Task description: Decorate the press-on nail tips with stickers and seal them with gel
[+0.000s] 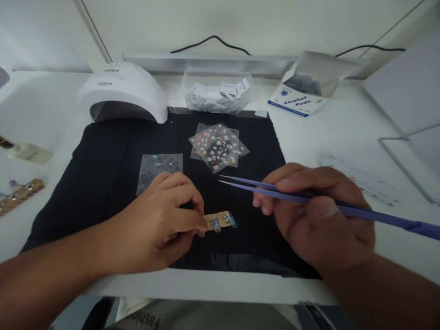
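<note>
My left hand point(161, 224) pinches one end of a small tan strip point(220, 221) carrying false nail tips, and the strip lies on a black mat point(103, 183). In my right hand point(319, 215) are blue tweezers point(261, 187). Their tips are slightly apart and point left, hovering above the mat just right of the strip. A clear sheet of small gem stickers point(158, 167) lies just beyond my left hand. A stack of colourful sticker sheets point(218, 146) lies further back on the mat.
A white nail lamp point(123, 91) stands at the back left. Behind the mat is a clear tub of paper packets point(216, 94), with an alcohol pads box point(302, 91) to its right. Another strip with nail tips point(19, 195) and a small bottle point(24, 151) lie at the far left.
</note>
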`<action>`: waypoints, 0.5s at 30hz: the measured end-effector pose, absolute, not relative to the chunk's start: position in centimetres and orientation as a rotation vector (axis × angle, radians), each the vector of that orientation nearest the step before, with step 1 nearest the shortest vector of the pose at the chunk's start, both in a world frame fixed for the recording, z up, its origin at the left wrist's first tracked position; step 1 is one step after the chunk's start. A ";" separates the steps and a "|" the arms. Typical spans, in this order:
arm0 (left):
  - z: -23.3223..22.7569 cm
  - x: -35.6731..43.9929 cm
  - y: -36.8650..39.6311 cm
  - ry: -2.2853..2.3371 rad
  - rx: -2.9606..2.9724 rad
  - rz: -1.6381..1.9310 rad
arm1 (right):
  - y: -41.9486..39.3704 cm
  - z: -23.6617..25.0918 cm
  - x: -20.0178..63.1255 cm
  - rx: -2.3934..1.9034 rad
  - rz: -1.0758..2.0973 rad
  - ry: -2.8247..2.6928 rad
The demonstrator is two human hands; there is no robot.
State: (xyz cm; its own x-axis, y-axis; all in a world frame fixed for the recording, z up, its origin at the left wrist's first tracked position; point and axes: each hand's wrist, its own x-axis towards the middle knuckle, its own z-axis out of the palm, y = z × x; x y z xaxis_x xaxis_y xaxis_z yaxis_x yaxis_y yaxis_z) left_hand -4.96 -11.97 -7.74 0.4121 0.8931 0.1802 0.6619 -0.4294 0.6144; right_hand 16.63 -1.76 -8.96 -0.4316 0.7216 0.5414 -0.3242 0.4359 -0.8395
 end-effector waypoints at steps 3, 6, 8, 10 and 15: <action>-7.7 -5.0 -11.9 1.322 2.221 0.687 | -1.8 -8.9 16.7 -0.380 1.229 -1.629; -7.7 -5.0 -11.9 1.316 2.208 0.690 | -1.9 -8.9 16.7 -0.374 1.238 -1.622; -7.7 -5.1 -11.9 1.311 2.204 0.697 | -1.9 -8.9 16.8 -0.359 1.241 -1.629; -7.8 -5.1 -11.9 1.311 2.206 0.694 | -1.9 -8.9 16.8 -0.353 1.244 -1.634; -7.8 -4.8 -12.0 1.326 2.196 0.695 | -1.8 -9.0 16.8 -0.341 1.238 -1.620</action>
